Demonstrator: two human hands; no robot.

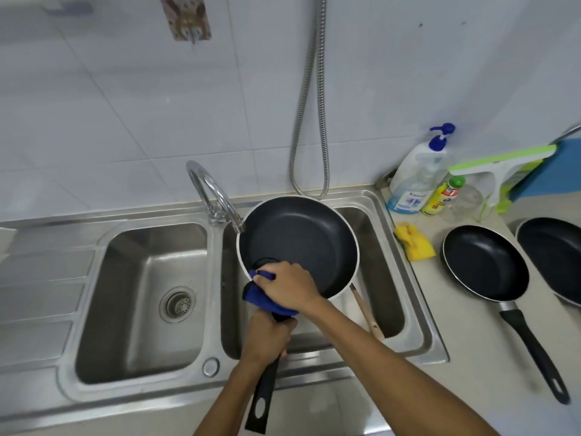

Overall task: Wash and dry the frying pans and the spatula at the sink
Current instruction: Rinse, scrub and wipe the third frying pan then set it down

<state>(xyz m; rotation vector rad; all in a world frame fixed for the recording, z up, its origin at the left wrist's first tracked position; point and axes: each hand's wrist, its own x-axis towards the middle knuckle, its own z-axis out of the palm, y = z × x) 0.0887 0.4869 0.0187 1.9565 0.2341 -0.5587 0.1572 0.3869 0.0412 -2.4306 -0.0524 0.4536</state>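
At pan [301, 243] rim, blue cloth [254, 296]

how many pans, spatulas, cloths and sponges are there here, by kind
black non-stick frying pans: 3
wooden spatula: 1
blue cloth: 1
yellow sponge: 1
total: 6

One view only, head-worn, wide-angle. Looked forward and down, close above fingers [276, 269] of right hand [287, 286], which sat just below frame centre. Left hand [267, 336] lay nearer camera than those fingers. Tiled wall [125, 105], beyond fingers, filled upper half. Double sink [215, 294] spread left of fingers, counter [456, 341] right. Forearms [377, 350] entered from bottom edge. Straight lines bowed toward frame edges.
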